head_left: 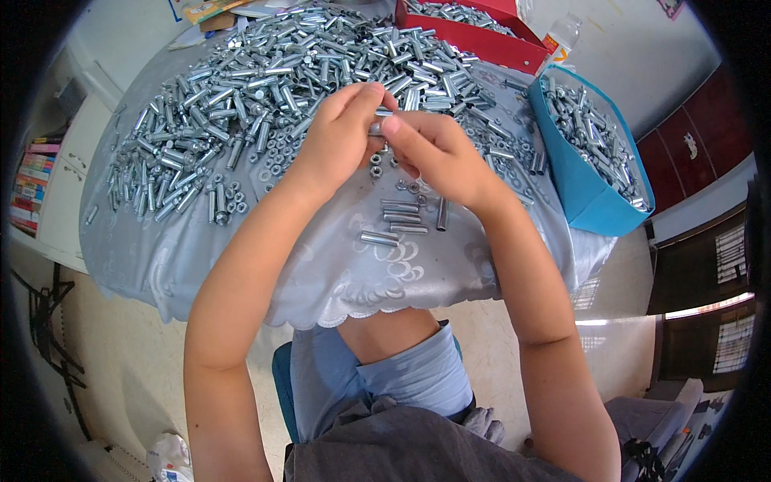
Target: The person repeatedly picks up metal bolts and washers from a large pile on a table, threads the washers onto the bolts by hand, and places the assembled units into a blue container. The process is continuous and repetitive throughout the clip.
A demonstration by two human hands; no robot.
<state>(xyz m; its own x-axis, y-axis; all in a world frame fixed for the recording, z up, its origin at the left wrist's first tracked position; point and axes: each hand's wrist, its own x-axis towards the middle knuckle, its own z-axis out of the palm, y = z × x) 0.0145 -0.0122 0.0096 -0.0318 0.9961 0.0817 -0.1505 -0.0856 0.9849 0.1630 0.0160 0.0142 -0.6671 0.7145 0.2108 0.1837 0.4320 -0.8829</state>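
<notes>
Above the near edge of the bolt pile, my left hand (336, 138) and my right hand (443, 154) meet, fingers closed. Pinched between their fingertips is a small silver metal fastener (376, 128), mostly hidden by the fingers. Behind them spreads a large heap of silver expansion bolts (273, 76). Loose hex nuts (376, 171) and washers lie just below my hands. Closer to me, several loose metal sleeves (401, 217) rest on the cloth, with one sleeve (442, 214) standing apart to their right.
A pale silvery tablecloth (241, 269) with a scalloped edge covers the table. On the right stands a blue fabric bin (578, 181) full of bolts. A red box (482, 44) of bolts and a clear plastic bottle (562, 36) sit at the back right.
</notes>
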